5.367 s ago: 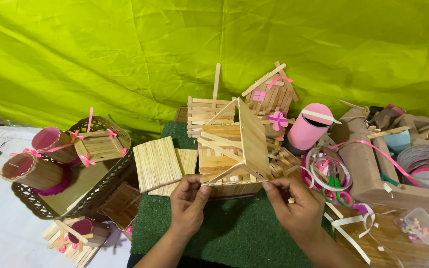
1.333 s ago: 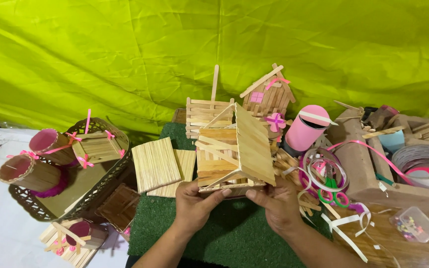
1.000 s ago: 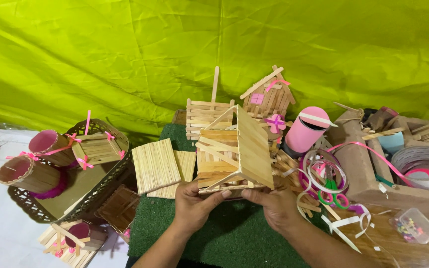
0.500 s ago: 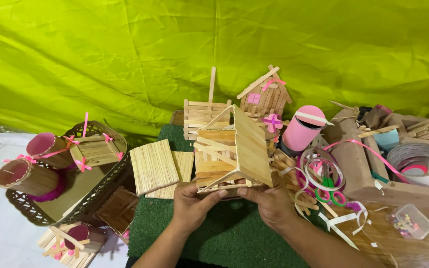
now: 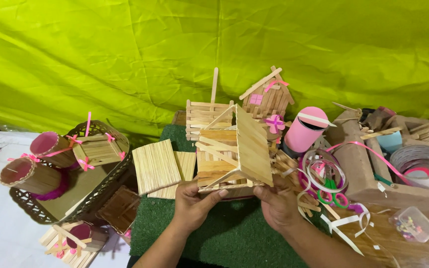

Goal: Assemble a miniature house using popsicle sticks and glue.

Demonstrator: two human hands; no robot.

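Head view: left hand [image 5: 190,202] pinches the near left base edge of the craft-stick house [image 5: 232,151], which stands above the green mat [image 5: 234,238]; right hand [image 5: 280,204] grips its near right corner under the sloping roof panel.

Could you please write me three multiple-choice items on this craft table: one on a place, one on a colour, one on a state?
1. Where is the flat stick panel?
A. left of the held house
B. on the tape roll
C. in the basket

2. What colour is the backdrop?
A. blue
B. yellow-green
C. white

3. How is the unfinished stick house held?
A. by one hand
B. by both hands
C. by none

Answers: 1 A, it leans beside the house's left side. 2 B, the cloth is yellow-green. 3 B, left hand and right hand grip its base.
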